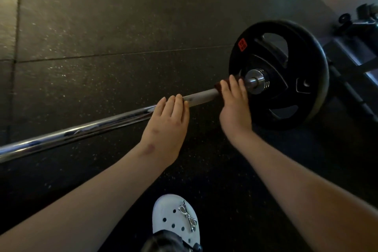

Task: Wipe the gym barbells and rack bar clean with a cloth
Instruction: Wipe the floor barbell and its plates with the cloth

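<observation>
- The barbell [81, 131] lies on the dark floor [102, 26], running from the left edge to the black weight plate [266, 112] at the right centre.
- The left hand [167, 127] grasps the bar in the middle of the frame, fingers curled over it.
- The right hand [235, 108] clasps a dark red cloth [217, 86] around the bar, just beside the plate.
- A white clog [169, 215] shows at the bottom centre.

Dim, speckled black rubber floor tiles [102, 26]; dark equipment frame [356, 32] at right.

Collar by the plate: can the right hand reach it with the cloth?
Likely yes. The right hand grips the cloth on the bar just beside the collar, with nothing between; the plate sits beyond it.
</observation>
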